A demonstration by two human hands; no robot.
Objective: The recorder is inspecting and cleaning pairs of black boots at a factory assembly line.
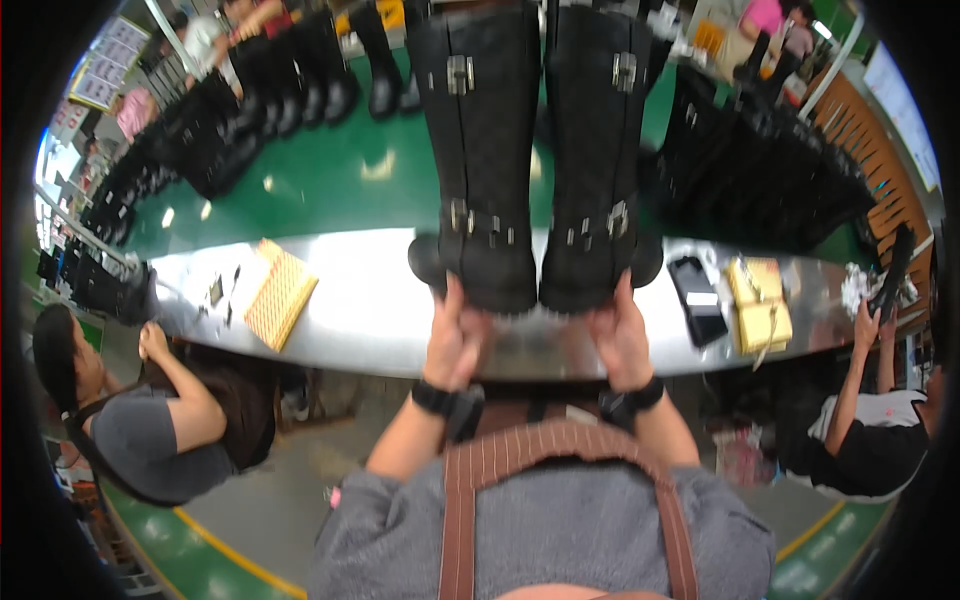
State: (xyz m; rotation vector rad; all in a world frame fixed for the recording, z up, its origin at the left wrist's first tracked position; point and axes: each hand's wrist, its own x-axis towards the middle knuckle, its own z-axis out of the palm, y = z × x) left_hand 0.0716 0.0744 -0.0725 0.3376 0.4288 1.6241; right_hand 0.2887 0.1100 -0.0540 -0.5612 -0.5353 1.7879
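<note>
Two tall black boots with silver buckles stand upright side by side in front of me, their heels toward me. My left hand (456, 338) grips the left boot (485, 150) low down, its thumb against the side near the heel and the fingers under the sole. On the right boot (592, 160), my right hand (620, 335) has the same kind of hold. Both boots are over the shiny metal edge strip (365, 290) of the bench; whether they rest on it or are lifted I cannot tell.
A woven yellow pad (281, 297) lies on the left. To the right are a black phone (697, 300) and a yellow bundle (760, 305). Rows of black boots (760, 160) line the green surface (330, 190). Co-workers sit at left (160, 420) and right (870, 430), one holding a boot.
</note>
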